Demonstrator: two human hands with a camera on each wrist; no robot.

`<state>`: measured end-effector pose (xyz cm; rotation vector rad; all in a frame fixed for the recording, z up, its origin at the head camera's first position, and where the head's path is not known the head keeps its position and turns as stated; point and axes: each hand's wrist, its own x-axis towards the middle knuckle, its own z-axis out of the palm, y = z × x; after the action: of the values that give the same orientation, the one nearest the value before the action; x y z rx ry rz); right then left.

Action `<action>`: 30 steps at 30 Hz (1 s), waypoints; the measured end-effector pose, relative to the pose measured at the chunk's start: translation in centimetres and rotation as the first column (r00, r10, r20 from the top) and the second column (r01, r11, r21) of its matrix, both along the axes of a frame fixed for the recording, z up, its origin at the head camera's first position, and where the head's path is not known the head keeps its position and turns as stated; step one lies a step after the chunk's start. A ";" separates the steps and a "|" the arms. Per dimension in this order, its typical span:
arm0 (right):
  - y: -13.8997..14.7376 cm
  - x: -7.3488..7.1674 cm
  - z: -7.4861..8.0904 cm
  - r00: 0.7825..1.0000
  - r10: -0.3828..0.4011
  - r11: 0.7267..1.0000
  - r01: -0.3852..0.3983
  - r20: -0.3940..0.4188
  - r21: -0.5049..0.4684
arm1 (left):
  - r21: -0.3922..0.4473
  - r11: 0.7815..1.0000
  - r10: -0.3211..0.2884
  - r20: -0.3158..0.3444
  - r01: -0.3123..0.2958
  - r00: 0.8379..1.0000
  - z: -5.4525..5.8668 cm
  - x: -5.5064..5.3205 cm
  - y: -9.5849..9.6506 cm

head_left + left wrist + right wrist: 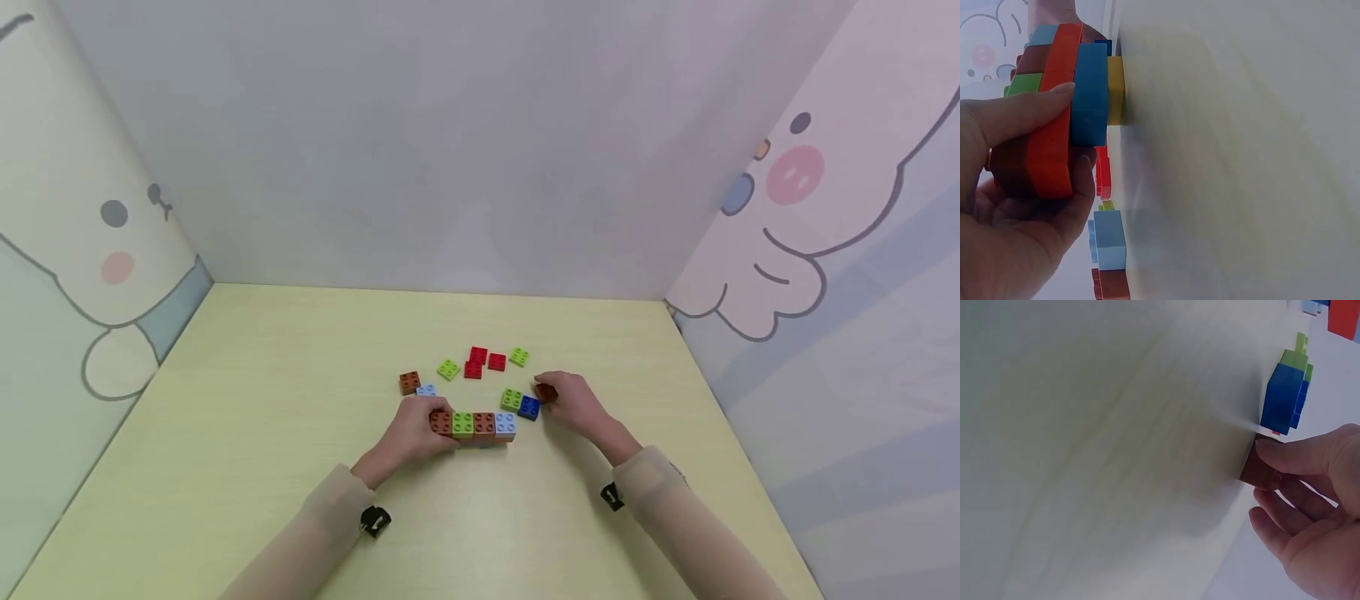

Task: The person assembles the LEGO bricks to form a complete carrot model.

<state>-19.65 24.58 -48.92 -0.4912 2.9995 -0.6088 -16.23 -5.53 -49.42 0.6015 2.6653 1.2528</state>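
My left hand (pixel 416 429) grips the left end of a toy brick stack (pixel 473 426), thumb on one side and fingers on the other. Its top row runs brown, green, brown, light blue. In the left wrist view a long orange-red brick (pixel 1055 150) lies beneath that row, then a blue brick (pixel 1090 94) and a yellow brick (pixel 1115 90) at the bottom. To the right, my right hand (pixel 576 407) pinches a brown brick (pixel 1261 464) between thumb and fingers, close to the table surface. Just left of it sits a dark blue brick (pixel 528 407) beside a green brick (pixel 512 399).
Behind the stack lie several flat red bricks (pixel 497 362) and two flat green bricks (pixel 448 369). A brown brick (pixel 409 382) and a light blue brick (pixel 426 390) sit beyond my left hand. Walls enclose the pale table (pixel 300 350) at the back and sides.
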 end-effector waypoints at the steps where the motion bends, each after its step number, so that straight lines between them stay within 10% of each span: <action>1: 0.0 0.0 -0.1 1.000 0.006 1.000 -0.006 0.007 0.001 | 0.001 1.000 0.000 -0.001 0.000 1.000 0.0 0.0 0.0; 18: 0.5 0.5 1.5 0.994 -0.101 0.992 0.098 -0.041 -0.077 | 0.022 1.000 0.000 -0.009 0.001 1.000 0.1 0.0 0.1; 30: -3.4 3.6 5.0 1.000 -0.006 0.951 0.003 -0.009 -0.308 | 0.009 1.000 0.008 -0.023 -0.008 1.000 -0.2 0.1 0.1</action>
<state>-16.01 21.22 -43.92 -0.5007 2.9248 -1.0878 -16.16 -5.45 -49.58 0.6103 2.6851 1.2677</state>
